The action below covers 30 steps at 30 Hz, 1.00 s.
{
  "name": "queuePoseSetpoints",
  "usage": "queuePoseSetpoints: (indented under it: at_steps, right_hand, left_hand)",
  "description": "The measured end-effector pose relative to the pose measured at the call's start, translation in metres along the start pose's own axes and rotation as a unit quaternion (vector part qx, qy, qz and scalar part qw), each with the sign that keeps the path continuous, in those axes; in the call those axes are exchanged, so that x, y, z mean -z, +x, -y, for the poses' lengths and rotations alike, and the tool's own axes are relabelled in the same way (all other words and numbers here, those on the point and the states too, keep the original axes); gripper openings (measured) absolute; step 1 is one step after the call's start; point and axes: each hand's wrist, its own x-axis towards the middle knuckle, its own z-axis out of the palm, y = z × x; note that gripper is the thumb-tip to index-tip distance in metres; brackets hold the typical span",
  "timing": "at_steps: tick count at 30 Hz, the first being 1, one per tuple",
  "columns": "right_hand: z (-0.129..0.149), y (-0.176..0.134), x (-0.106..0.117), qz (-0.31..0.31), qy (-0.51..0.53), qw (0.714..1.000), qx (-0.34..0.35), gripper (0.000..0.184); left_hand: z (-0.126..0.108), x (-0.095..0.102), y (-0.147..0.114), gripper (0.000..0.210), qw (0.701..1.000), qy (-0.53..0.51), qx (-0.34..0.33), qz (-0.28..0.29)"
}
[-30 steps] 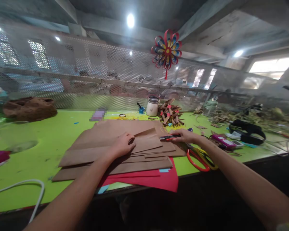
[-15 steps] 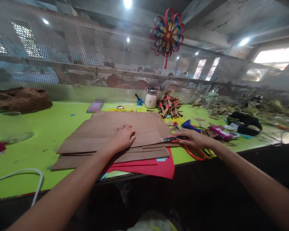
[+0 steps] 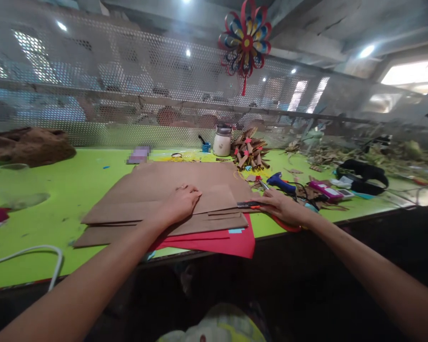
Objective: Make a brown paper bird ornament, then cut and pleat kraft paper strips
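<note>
My bench (image 3: 103, 183) is bright lime green, smooth and faintly speckled, ending in a dark front edge. Behind it stands a perforated metal screen (image 3: 135, 107), its small holes letting blurred shapes through. The room is grey, with ceiling beams, bright lamps (image 3: 366, 51) and a window (image 3: 412, 76) at the far right. A looped flower ornament (image 3: 247, 42) in red, blue and yellow hangs near the screen, a red tassel below it.

The brown paper (image 3: 185, 175) lies in front of me in broad, flat, matte sheets, creased and overlapping, with a vivid red sheet (image 3: 235, 246) underneath reaching past the bench's edge. My left hand (image 3: 183, 202) rests palm down on the top sheet, fingers close together and loosely bent. My right hand (image 3: 281, 205) is curled around a slim dark tool (image 3: 248, 205) with orange-red on it, its narrow end at the paper's right edge.

Orange handles (image 3: 291, 228) show beneath that hand, and just beyond is a smooth blue tool (image 3: 281, 183). Farther back, a rounded pale jar (image 3: 222, 142) stands beside spiky brown paper rolls (image 3: 249, 156). A rough, slumped brown bundle (image 3: 32, 146) sits at far left; dry, tangled plant matter (image 3: 406, 159) spreads at right.
</note>
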Motion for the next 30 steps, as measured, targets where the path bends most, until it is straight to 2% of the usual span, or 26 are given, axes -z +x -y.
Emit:
queuePoseSetpoints:
  at_steps: [10, 16, 23, 30]
  right_hand:
    - [0.000, -0.015, 0.005, -0.004, 0.012, 1.000, 0.013, 0.043]
    - [0.014, 0.000, 0.005, 0.009, -0.007, 1.000, 0.010, 0.041]
    - [0.033, 0.011, 0.010, 0.015, 0.025, 1.000, 0.002, 0.041]
    - [0.022, -0.007, 0.010, 0.029, 0.049, 0.998, -0.001, 0.041]
  left_hand:
    - [-0.001, 0.002, 0.001, 0.040, 1.000, -0.002, 0.009, 0.011]
    - [0.000, 0.000, 0.001, 0.039, 1.000, -0.014, 0.007, 0.003]
    - [0.000, -0.002, 0.001, 0.037, 0.999, -0.030, 0.012, -0.005]
    - [-0.001, 0.000, -0.001, 0.039, 1.000, -0.014, 0.006, -0.007]
